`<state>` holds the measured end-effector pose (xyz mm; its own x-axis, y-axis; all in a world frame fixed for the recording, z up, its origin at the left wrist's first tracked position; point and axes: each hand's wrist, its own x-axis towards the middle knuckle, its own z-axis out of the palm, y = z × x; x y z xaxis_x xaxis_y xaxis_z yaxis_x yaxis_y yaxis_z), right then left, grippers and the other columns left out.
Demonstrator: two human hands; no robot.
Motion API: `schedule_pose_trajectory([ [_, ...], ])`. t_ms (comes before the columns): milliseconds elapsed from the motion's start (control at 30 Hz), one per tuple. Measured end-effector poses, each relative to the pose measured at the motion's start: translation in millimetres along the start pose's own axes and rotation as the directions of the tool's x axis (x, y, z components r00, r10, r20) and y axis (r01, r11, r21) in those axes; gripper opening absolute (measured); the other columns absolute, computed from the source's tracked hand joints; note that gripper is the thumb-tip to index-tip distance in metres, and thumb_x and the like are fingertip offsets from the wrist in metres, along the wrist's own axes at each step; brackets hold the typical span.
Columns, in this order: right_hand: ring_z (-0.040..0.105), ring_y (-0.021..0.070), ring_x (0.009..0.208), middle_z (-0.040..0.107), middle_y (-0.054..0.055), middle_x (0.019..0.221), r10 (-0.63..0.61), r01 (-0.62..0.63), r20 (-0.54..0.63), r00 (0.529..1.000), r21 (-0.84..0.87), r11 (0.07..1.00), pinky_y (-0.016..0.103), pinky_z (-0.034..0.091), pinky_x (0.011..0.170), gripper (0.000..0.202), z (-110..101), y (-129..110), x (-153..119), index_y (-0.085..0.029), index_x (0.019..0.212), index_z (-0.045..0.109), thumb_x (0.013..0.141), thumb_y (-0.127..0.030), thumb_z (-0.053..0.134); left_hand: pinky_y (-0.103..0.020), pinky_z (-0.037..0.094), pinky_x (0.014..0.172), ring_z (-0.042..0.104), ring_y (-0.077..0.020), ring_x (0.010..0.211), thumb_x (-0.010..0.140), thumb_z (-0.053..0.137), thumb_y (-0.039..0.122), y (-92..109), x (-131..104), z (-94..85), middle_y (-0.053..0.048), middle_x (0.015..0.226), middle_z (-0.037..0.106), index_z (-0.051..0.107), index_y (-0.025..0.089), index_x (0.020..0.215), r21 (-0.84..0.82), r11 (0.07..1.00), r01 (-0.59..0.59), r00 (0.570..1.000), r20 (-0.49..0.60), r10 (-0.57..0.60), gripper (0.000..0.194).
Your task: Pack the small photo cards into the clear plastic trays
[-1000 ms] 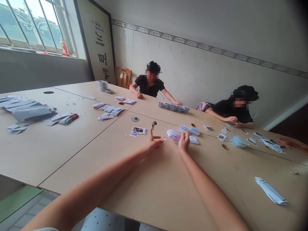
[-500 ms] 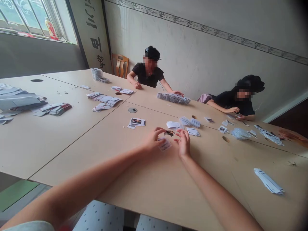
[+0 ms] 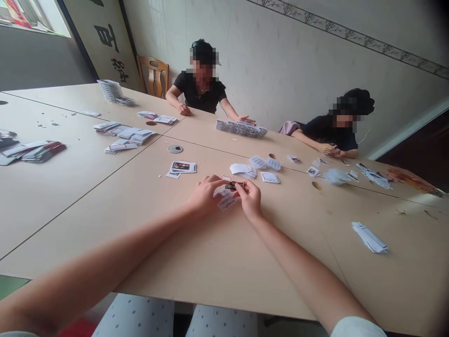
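Note:
My right hand (image 3: pixel 250 196) pinches a small dark printed card (image 3: pixel 233 186) between thumb and fingers, above the table in front of me. Close beside it, my left hand (image 3: pixel 206 193) has its fingers bent around the near side of a clear plastic blister sheet (image 3: pixel 227 200), and its fingertips reach to the dark card. The sheet hangs under the card, partly hidden by the fingers. Just beyond my hands lie white cards (image 3: pixel 242 170), clear blister pieces (image 3: pixel 258 162) and a small stack of cards (image 3: pixel 270 177). Dark-pictured cards (image 3: pixel 184 167) lie to the left.
Across the table (image 3: pixel 168 243) sit a person (image 3: pixel 201 89) with a hand on a long row of packs (image 3: pixel 241 128) and another person (image 3: pixel 329 131) handling small pieces. Stacks of cards (image 3: pixel 124 132) lie to the left. A strip pile (image 3: pixel 370 238) lies at right.
My right hand has closed its fingers on the dark card, where they were apart before. My hands have come closer together. The view has shifted down and to the right.

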<state>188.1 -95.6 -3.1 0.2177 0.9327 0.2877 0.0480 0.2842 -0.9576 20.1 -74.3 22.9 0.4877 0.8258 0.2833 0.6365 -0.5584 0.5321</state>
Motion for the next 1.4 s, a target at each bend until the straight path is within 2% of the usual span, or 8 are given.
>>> schedule_pose_trajectory([
  [267, 0.065, 0.0198, 0.070, 0.071, 0.005, 0.084, -0.118, 0.108, -0.129, 0.985, -0.081, 0.991, 0.030, 0.052, 0.055, 0.024, 3, -7, -8, -0.020, 0.086, 0.064, 0.082, -0.043, 0.059, -0.040, 0.042, 0.092, 0.053, -0.0250, 0.108, 0.086, 0.051, 0.026, 7, -5, 3.6, -0.007, 0.112, 0.063, 0.046, 0.027, 0.138, 0.000, 0.999, 0.049, 0.998, -0.044, -0.049, 0.052],
  [367, 0.066, 0.0212, 0.079, 0.070, 0.005, 0.090, -0.116, 0.111, -0.178, 0.977, -0.037, 0.993, 0.032, 0.054, 0.060, 0.024, 1, -7, -5, -0.021, 0.090, 0.063, 0.081, -0.043, 0.060, -0.037, 0.045, 0.090, 0.055, -0.0237, 0.104, 0.088, 0.048, 0.037, 4, -2, -0.8, -0.007, 0.108, 0.063, 0.054, 0.024, 0.129, -0.141, 0.985, 0.100, 0.991, -0.070, -0.110, 0.043],
  [533, 0.065, 0.0161, 0.075, 0.065, 0.007, 0.114, 0.010, -0.013, -0.188, 0.982, -0.015, 1.000, 0.029, 0.052, 0.062, 0.044, -4, -3, 2, -0.024, 0.120, 0.059, 0.078, -0.039, 0.061, -0.039, 0.045, 0.092, 0.055, -0.0249, 0.103, 0.081, 0.057, 0.047, 6, -5, -3.0, -0.009, 0.114, 0.056, 0.066, 0.022, 0.102, -0.084, 0.996, -0.043, 0.999, 0.014, 0.044, 0.034],
  [667, 0.064, 0.0176, 0.086, 0.058, 0.008, 0.125, 0.013, -0.016, -0.129, 0.992, -0.026, 1.000, 0.028, 0.052, 0.064, 0.080, -5, -3, 1, -0.038, 0.147, 0.025, 0.078, -0.034, 0.065, -0.041, 0.048, 0.087, 0.056, -0.0255, 0.096, 0.069, 0.070, 0.037, 7, -11, 9.5, -0.010, 0.110, 0.053, 0.064, 0.021, 0.102, 0.037, 0.992, -0.118, 0.990, 0.079, 0.114, 0.036],
  [767, 0.064, 0.0199, 0.092, 0.063, 0.008, 0.115, 0.026, -0.027, -0.087, 0.996, -0.010, 1.000, 0.032, 0.054, 0.071, 0.094, -3, -4, 0, -0.039, 0.150, 0.009, 0.077, -0.032, 0.068, -0.035, 0.050, 0.083, 0.058, -0.0214, 0.092, 0.071, 0.065, 0.024, 2, -10, 14.6, -0.011, 0.112, 0.052, 0.064, 0.020, 0.102, -0.067, 0.987, -0.147, 0.988, 0.045, 0.150, 0.031],
  [933, 0.065, 0.0217, 0.103, 0.065, 0.009, 0.115, 0.091, -0.080, -0.052, 0.994, 0.194, 0.978, 0.039, 0.054, 0.083, 0.100, 0, -9, -1, -0.038, 0.150, 0.003, 0.076, -0.034, 0.070, -0.034, 0.052, 0.085, 0.060, -0.0203, 0.095, 0.077, 0.063, 0.031, -1, -3, 3.5, -0.009, 0.112, 0.055, 0.065, 0.020, 0.101, -0.295, 0.954, -0.054, 0.998, -0.049, 0.042, 0.027],
  [1133, 0.069, 0.0189, 0.096, 0.070, 0.003, 0.107, 0.202, -0.276, 0.213, 0.956, 0.418, 0.866, 0.035, 0.056, 0.085, 0.106, 4, -15, -4, -0.038, 0.150, 0.001, 0.074, -0.033, 0.075, -0.034, 0.052, 0.091, 0.061, -0.0199, 0.102, 0.084, 0.058, 0.043, -2, -2, 1.2, -0.009, 0.112, 0.055, 0.063, 0.018, 0.105, -0.572, 0.816, -0.082, 0.997, -0.059, 0.059, 0.033],
  [1400, 0.067, 0.0224, 0.104, 0.072, 0.004, 0.107, 0.208, -0.297, 0.230, 0.951, 0.482, 0.825, 0.042, 0.055, 0.087, 0.105, -1, -16, -1, -0.036, 0.150, -0.002, 0.075, -0.028, 0.072, -0.031, 0.050, 0.083, 0.062, -0.0192, 0.093, 0.082, 0.059, 0.033, 2, -5, -1.3, -0.007, 0.111, 0.061, 0.063, 0.021, 0.108, -0.346, 0.927, -0.144, 0.989, -0.035, 0.141, 0.029],
])
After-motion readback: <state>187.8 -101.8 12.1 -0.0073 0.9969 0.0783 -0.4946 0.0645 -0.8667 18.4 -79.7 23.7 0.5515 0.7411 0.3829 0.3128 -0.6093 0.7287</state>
